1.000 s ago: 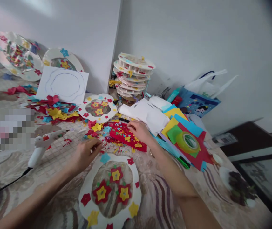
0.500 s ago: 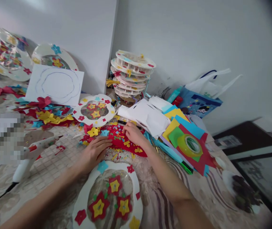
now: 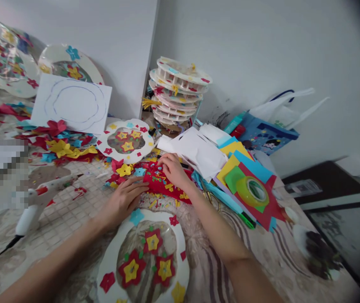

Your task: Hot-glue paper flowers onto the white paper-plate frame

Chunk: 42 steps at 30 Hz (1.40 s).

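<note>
A red sheet (image 3: 159, 185) strewn with small yellow, blue and green paper scraps lies between my hands. My left hand (image 3: 125, 200) rests with its fingertips at the sheet's left edge, fingers stretched out. Over the upper right part of the sheet is my right hand (image 3: 172, 168), its fingers bent; what they pinch, if anything, is too small to make out. Nearest me lies a white ring frame (image 3: 110, 252) with red and yellow flowers on its clear middle. A smaller decorated frame (image 3: 104, 145) sits behind my left hand.
A white glue gun (image 3: 30, 214) with a cord is at the left. Paper flowers (image 3: 60, 147) lie behind it. At the right are white paper (image 3: 195, 151), coloured sheets, yellow tape (image 3: 252, 191) and scissors (image 3: 211, 200). Stacked rings (image 3: 180, 92) and a blue bag (image 3: 265, 132) stand behind.
My right hand has moved slightly up and left over the red sheet, whose right part looks more raised and folded. My left hand has barely moved. The view has shifted a little.
</note>
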### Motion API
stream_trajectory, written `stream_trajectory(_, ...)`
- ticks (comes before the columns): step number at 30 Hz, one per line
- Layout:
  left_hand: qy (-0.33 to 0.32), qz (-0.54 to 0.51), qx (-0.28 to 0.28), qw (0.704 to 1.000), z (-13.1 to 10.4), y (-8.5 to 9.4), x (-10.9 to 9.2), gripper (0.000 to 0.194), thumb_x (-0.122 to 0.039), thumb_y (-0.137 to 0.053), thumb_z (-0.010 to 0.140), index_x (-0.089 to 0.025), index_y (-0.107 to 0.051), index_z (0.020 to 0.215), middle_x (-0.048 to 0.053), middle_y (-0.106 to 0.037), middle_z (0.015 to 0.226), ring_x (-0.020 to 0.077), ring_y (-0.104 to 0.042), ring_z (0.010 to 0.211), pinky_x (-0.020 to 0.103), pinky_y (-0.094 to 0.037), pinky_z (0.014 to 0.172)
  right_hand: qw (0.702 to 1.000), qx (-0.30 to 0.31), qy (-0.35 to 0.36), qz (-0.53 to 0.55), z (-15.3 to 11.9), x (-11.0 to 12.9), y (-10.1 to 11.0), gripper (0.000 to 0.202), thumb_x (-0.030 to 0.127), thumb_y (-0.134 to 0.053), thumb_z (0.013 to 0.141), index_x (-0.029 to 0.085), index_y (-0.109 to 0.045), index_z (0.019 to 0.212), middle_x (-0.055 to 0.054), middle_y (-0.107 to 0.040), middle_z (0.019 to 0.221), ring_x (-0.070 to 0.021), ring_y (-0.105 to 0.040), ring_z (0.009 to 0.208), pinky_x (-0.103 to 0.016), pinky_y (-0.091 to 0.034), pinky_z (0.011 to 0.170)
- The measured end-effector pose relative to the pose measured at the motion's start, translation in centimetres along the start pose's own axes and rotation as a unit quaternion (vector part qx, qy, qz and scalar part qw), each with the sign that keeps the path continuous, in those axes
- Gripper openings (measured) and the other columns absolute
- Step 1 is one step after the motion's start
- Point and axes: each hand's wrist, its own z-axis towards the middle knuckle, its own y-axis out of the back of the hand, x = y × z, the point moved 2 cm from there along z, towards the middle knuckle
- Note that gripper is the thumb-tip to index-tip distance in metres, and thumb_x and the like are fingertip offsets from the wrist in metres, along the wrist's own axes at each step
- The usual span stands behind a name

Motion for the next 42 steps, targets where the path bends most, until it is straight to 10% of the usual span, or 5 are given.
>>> stream_trajectory(42,-0.006,0.029,-0.003,1.000,-0.3,0.4,-0.5,0.031,-0.016,-0.043,0.088,-0.017,-0.061,0.114,0.008,-0.065,0.117,0.0230,-0.047,0.123,0.044,-0.042,0.104,0.993,0.082,0.003,-0.079,0.9,-1.5,-1.1,0.012,0.007,-0.053,0.079,0.017,-0.056,0.074,-0.005,-0.053,0.082,-0.0197,-0.045,0.087,-0.033,-0.038,0.085)
